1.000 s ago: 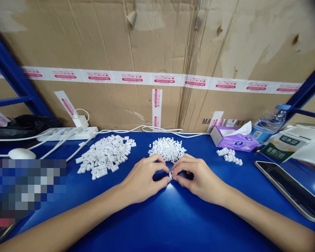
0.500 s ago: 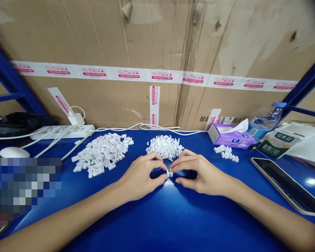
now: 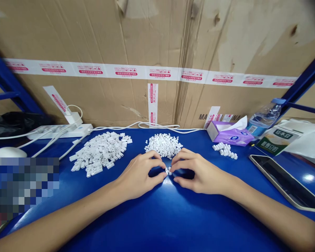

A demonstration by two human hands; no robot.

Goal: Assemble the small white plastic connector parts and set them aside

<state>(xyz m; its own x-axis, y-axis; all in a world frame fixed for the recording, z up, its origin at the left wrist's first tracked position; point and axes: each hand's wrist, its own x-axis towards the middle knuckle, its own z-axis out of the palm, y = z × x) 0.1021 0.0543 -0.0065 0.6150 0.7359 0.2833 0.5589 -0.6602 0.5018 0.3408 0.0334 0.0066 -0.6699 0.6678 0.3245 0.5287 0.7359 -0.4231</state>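
Over the middle of the blue table, my left hand [image 3: 143, 171] pinches a small white plastic piece [image 3: 167, 171] between thumb and forefinger. From the other side, my right hand [image 3: 196, 171] is curled with its fingertips against the same piece; its thumb sits slightly lower, and its exact grip is partly hidden. Just beyond the hands lies a heap of tiny white plastic parts [image 3: 163, 144]. To the left is a larger pile of flat white rectangular plastic pieces [image 3: 101, 152]. A small group of white pieces [image 3: 225, 150] rests on the right.
A purple tissue pack [image 3: 231, 134], a plastic bottle [image 3: 265, 115] and a green-and-white carton [image 3: 277, 138] stand back right. A phone [image 3: 286, 182] lies near my right forearm. White cables lead from a power strip [image 3: 84, 130] at back left. A cardboard wall [image 3: 107, 101] closes the rear.
The view has shifted slightly. Both hands stay together at the small white piece, with only slight finger movement.
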